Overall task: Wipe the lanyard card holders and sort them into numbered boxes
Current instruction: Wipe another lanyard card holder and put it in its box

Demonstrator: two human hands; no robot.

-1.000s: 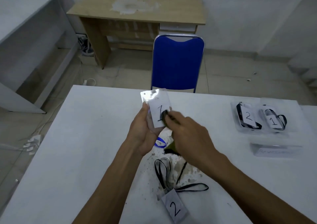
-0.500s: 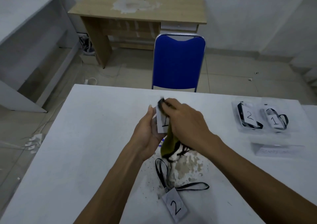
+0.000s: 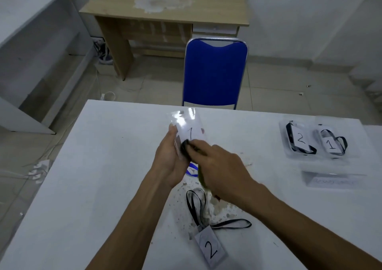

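The left hand (image 3: 172,158) clasped the card holder marked 1 (image 3: 189,131) upright above the desk's (image 3: 99,166) middle, so its face met the cloth (image 3: 189,148) pinched by the right hand (image 3: 222,168); box 1 (image 3: 332,143) waited near the right edge.

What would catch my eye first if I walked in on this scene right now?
Probably the two hands at the middle of the white table: the left hand holds up a clear card holder marked 1 while the right hand rubs a dark cloth on it. Behind stands a bright blue chair, and another holder marked 2 lies near the table's front edge.
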